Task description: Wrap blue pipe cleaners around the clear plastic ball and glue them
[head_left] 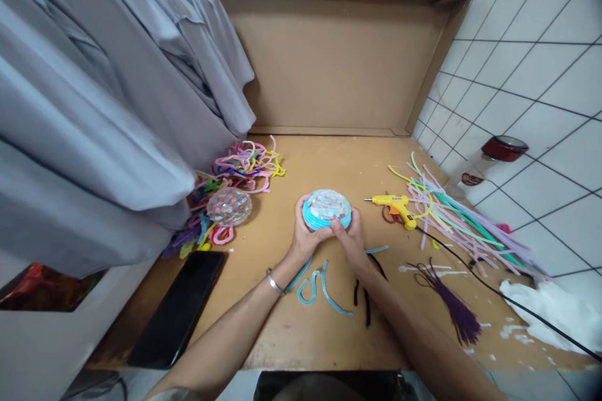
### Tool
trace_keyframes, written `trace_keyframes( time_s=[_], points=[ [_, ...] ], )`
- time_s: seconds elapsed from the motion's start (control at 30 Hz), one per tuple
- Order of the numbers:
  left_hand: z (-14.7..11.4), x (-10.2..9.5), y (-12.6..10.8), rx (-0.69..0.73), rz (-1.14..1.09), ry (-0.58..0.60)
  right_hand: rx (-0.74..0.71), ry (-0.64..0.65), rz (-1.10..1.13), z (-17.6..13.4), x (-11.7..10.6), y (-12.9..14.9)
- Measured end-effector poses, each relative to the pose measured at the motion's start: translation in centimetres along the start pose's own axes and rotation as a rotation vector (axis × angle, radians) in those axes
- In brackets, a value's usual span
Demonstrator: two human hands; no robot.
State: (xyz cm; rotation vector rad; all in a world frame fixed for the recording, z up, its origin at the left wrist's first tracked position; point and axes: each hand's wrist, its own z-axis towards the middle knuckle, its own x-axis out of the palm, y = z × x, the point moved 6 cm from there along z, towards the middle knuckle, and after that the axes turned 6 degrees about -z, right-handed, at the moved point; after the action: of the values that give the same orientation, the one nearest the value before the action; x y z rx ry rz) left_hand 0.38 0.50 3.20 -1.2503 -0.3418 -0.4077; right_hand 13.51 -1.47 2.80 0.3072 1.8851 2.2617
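Observation:
Both my hands hold a clear faceted dome (326, 208) with a light blue pipe cleaner wound around its base, just above the wooden tabletop (291, 326). My left hand (305, 237) cups its left side, and a bracelet sits on that wrist. My right hand (350, 239) grips the front right edge with thumb and fingers. Loose light blue pipe cleaner pieces (320, 285) and black pieces (365, 301) lie on the table below my wrists.
A second clear dome (229, 206) rests on a heap of coloured pipe cleaners (244, 169) at left. A yellow glue gun (397, 207), straight pipe cleaners (451, 213), a purple tassel (451, 301) and a jar (489, 160) lie right. A black phone (181, 307) lies front left; grey cloth (94, 113) hangs left.

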Motion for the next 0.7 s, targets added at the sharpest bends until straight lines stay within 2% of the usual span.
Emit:
trace_keyframes(
  time_s=[0.1,0.27,0.4,0.7],
  points=[
    [0.1,0.0,0.3,-0.071,-0.113,-0.005,0.006,0.018,0.063,0.1,0.0,0.1],
    [0.0,1.0,-0.1,-0.203,-0.271,0.067,0.013,0.005,0.134,0.6,-0.3,0.1],
    [0.1,1.2,-0.7,-0.231,-0.295,0.108,0.030,-0.022,0.171,0.9,-0.5,0.1],
    [0.8,0.4,-0.7,-0.252,-0.260,0.175,0.094,0.097,0.223,1.2,-0.1,-0.6]
  ],
)
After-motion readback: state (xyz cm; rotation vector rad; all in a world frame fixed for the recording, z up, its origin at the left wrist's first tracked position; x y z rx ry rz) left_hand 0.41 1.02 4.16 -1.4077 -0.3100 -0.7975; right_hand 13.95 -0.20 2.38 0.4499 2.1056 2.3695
